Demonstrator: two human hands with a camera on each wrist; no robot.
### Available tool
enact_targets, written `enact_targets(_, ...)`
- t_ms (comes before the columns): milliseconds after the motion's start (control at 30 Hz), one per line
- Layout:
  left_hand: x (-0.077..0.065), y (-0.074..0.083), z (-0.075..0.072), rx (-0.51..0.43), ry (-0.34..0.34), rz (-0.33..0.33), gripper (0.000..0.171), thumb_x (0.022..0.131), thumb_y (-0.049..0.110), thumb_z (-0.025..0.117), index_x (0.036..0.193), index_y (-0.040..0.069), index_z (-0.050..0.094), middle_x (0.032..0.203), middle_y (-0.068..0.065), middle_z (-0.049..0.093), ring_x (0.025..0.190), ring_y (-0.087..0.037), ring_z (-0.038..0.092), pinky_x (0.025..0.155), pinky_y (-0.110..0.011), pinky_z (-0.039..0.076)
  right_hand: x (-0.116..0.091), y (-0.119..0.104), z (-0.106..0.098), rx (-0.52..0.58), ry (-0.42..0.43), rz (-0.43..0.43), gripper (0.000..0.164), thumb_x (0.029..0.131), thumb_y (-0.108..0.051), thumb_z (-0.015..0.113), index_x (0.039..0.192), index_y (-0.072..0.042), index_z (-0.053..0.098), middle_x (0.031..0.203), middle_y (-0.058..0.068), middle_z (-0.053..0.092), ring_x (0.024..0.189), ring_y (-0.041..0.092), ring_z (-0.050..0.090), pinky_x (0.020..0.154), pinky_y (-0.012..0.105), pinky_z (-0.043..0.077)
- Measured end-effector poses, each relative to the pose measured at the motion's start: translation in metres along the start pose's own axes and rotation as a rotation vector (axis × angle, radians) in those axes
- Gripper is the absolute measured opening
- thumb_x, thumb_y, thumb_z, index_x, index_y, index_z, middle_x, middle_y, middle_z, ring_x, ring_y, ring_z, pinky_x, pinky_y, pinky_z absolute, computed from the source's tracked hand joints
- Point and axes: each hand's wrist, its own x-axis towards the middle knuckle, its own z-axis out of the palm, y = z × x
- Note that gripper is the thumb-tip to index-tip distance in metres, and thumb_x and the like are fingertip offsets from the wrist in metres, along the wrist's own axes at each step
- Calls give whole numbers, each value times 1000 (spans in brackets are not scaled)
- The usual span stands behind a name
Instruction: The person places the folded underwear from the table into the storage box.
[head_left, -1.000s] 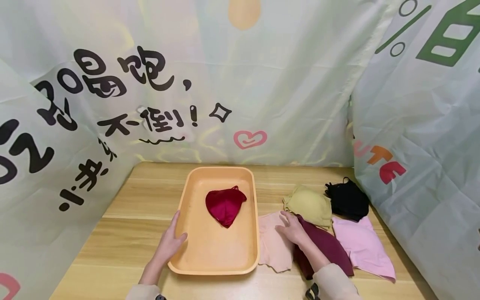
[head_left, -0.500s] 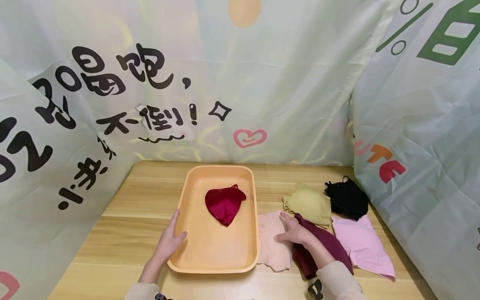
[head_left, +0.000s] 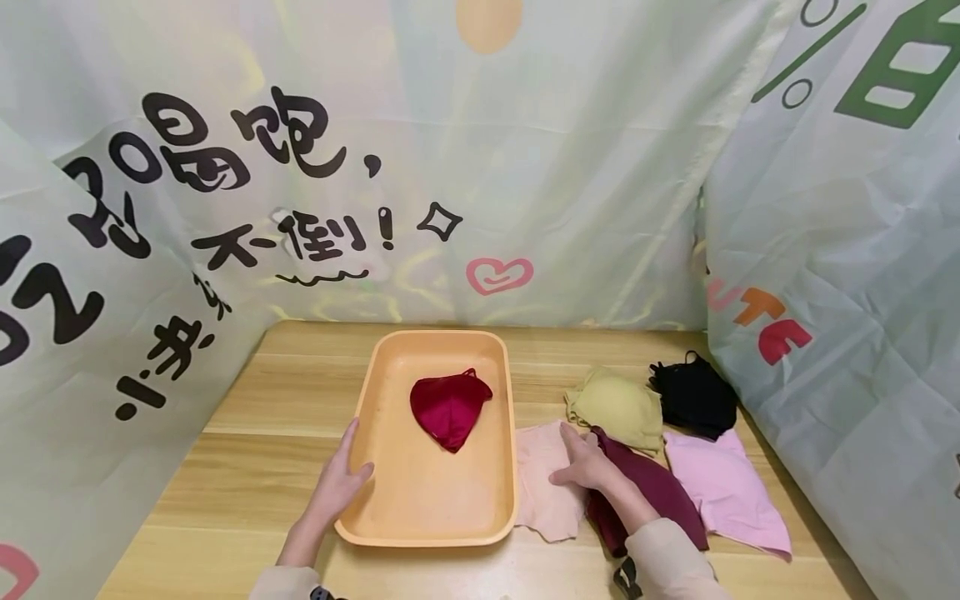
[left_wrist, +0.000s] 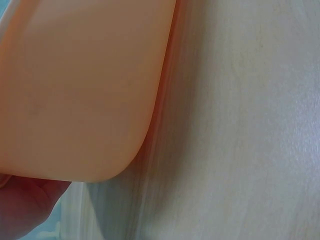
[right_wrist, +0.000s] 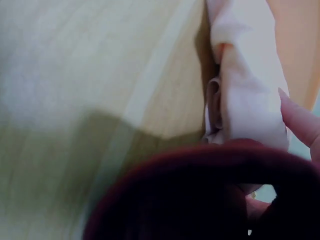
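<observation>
An orange plastic tray [head_left: 427, 508] lies on the wooden table with a dark red satin bra [head_left: 452, 410], folded up, inside it. My left hand [head_left: 337, 483] holds the tray's left rim, thumb over the inner side and fingers along the outside. My right hand [head_left: 588, 462] rests on a pale pink folded garment [head_left: 543, 492] right of the tray, fingers spread. In the right wrist view, the thumb [right_wrist: 300, 120] touches the edge of that garment. Under the right wrist lies a maroon garment [head_left: 660, 504], which blocks much of the right wrist view.
Beyond my right hand lie a yellow-green bra [head_left: 617, 408], a black strappy bra [head_left: 696, 400] and a pink folded garment [head_left: 726, 496]. Printed fabric curtains [head_left: 592, 167] enclose the table at the back and both sides. Wooden tabletop [head_left: 247, 467] extends left of the tray.
The head view shifts very slightly. Both hands stay in nearly the same places, left at the tray rim and right on the pale pink garment.
</observation>
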Motion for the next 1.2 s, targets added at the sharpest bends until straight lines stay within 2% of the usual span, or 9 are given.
enact_targets(200, 0, 0, 0, 3, 4, -4, 80, 85, -1, 52, 147, 6, 3, 149, -25, 7, 42, -6, 31, 71, -32, 41, 3, 0, 2, -55, 55, 29, 90, 70, -11, 75, 137, 16, 20, 134, 38, 31, 124, 52, 24, 100, 57, 27)
enact_targets(300, 0, -1, 1, 14, 10, -1, 80, 85, -1, 52, 147, 6, 2, 149, -25, 7, 71, -20, 55, 94, -49, 38, 4, 1, 1, -1, 53, 41, 92, 71, -11, 75, 137, 16, 18, 136, 37, 29, 124, 49, 27, 101, 54, 29)
enact_targets(433, 2, -4, 3, 17, 19, 1, 79, 84, -1, 51, 147, 7, 3, 150, -24, 7, 118, -46, 37, 106, -57, 17, 3, 5, -2, 148, 44, 52, 91, 72, -11, 75, 140, 10, 18, 141, 35, 23, 128, 48, 22, 102, 57, 26)
enact_targets(533, 2, -4, 3, 27, 26, 2, 79, 84, -1, 52, 147, 6, 4, 149, -25, 8, 101, -46, 46, 104, -56, 23, 4, 6, -7, 298, 34, 28, 87, 75, -10, 71, 141, 7, 18, 144, 31, 18, 131, 46, 14, 105, 58, 18)
enact_targets(633, 2, -4, 3, 32, 29, 11, 79, 84, -2, 52, 147, 6, 4, 149, -26, 8, 114, -47, 40, 105, -57, 21, 4, 5, -12, 428, 17, 0, 79, 79, -8, 66, 141, 6, 19, 147, 27, 16, 134, 41, 12, 107, 55, 13)
enact_targets(867, 1, -3, 2, 23, 17, 8, 79, 85, -1, 52, 147, 6, 3, 149, -26, 7, 130, -48, 17, 105, -58, 15, 2, 3, -19, 637, 7, 6, 57, 85, -7, 59, 137, 1, 36, 140, 25, 31, 108, 26, 48, 85, 32, 45)
enact_targets(1033, 1, -4, 2, 25, 25, -1, 79, 84, -1, 52, 147, 7, 4, 149, -26, 7, 130, -48, 13, 105, -58, 16, 2, 0, -23, 728, 15, 8, 58, 85, -7, 57, 137, 2, 34, 138, 25, 33, 102, 16, 50, 78, 23, 48)
enact_targets(1133, 1, -4, 2, 22, 32, 0, 80, 84, -1, 52, 147, 7, 4, 149, -25, 7, 119, -45, 38, 103, -58, 23, 1, -2, -28, 766, 36, 13, 59, 85, -7, 56, 139, 2, 31, 139, 25, 32, 101, 11, 50, 78, 21, 47)
enact_targets(1200, 2, -4, 2, 19, 31, -9, 80, 84, -1, 52, 147, 8, 4, 150, -24, 7, 87, -33, 56, 95, -53, 38, 1, -4, -31, 795, 55, 20, 60, 86, -7, 56, 139, 2, 30, 140, 25, 30, 97, 7, 51, 77, 20, 48)
